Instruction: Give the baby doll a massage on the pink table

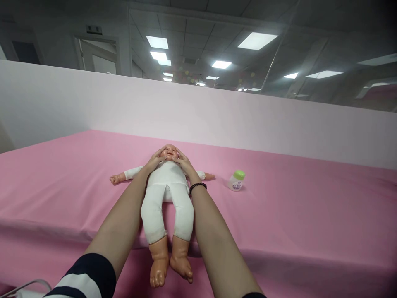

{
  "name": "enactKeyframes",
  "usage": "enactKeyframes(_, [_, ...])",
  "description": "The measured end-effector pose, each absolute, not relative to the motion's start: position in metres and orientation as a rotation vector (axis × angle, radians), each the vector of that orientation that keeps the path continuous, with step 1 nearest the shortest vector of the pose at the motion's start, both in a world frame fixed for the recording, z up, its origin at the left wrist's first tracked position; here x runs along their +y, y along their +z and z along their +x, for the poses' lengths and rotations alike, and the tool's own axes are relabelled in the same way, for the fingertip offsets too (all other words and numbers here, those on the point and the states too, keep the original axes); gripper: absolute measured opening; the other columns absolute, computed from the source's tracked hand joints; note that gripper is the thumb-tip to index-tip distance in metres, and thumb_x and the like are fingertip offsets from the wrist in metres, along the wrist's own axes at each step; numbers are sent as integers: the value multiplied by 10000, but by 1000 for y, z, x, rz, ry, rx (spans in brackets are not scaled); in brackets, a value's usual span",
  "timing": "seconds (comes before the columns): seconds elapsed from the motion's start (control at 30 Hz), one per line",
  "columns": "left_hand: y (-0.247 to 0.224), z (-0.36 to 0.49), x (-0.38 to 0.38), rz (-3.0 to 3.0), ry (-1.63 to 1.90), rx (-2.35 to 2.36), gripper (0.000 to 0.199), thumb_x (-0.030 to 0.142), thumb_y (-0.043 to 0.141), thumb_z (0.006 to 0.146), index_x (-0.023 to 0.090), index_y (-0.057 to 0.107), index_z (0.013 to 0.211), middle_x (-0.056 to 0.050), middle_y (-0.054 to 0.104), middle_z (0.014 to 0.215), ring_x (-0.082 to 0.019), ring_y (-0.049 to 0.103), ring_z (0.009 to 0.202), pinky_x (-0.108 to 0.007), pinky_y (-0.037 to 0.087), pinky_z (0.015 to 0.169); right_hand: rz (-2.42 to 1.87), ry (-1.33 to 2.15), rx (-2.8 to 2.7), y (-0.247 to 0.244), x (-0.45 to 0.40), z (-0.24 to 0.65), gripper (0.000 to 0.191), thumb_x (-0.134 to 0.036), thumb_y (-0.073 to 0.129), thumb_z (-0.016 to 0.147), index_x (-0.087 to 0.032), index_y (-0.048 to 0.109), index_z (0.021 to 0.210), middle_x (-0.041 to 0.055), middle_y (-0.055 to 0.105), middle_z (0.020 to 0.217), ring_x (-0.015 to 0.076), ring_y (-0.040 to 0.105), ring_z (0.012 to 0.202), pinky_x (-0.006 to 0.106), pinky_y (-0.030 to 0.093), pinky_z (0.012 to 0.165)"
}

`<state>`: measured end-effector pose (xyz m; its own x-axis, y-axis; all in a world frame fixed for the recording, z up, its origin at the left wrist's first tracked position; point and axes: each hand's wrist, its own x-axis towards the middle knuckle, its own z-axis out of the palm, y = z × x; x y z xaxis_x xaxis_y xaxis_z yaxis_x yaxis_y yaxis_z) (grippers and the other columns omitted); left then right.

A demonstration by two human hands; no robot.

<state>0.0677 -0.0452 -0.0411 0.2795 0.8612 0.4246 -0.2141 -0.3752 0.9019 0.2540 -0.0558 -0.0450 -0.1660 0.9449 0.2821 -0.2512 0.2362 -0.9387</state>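
A baby doll (pixel 170 176) with a white cloth body lies on its back, its bare feet toward me and past the front edge of the pink surface. My left hand (pixel 155 160) rests against one side of the doll's face (pixel 169 152), fingers stretched up along the head and thumb near the mouth. Against the other side lies my right hand (pixel 183 161), also with fingers extended and thumb by the cheek. The doll's arms spread out to both sides. Parts of its head and shoulders are hidden under my hands.
A small clear bottle with a green cap (pixel 237 181) stands to the right of the doll. The pink padded surface (pixel 294 207) has a front edge near me. Behind it runs a low white wall (pixel 217 111) with glass above. A white cable (pixel 34 282) shows at lower left.
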Motion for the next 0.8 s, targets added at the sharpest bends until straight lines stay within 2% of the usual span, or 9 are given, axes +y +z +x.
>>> enactKeyframes(0.3, [-40, 69, -50, 1554, 1289, 670, 925, 409, 901, 625, 220, 562, 1464, -117, 631, 1384, -366, 537, 1323, -505, 388, 1165, -838, 1129, -1338, -43, -62, 253, 974, -376, 914, 627, -232, 497, 1494, 98, 517, 1530, 275, 530, 1375, 417, 454, 1151])
enactKeyframes(0.53, [-37, 68, -51, 1563, 1278, 684, 887, 422, 872, 658, 228, 561, 1465, -122, 636, 1379, -373, 533, 1330, -522, 383, 1165, -767, 1192, -1281, -43, -60, 252, 880, -377, 845, 677, -229, 505, 1475, 93, 557, 1492, 260, 596, 1303, 412, 476, 1128])
enactKeyframes(0.8, [-36, 70, -57, 1546, 1257, 668, 926, 443, 894, 663, 215, 534, 1485, -131, 640, 1367, -366, 558, 1300, -503, 420, 1143, -823, 1155, -1308, -41, -63, 252, 951, -351, 895, 645, -216, 476, 1489, 113, 562, 1484, 266, 572, 1330, 407, 467, 1135])
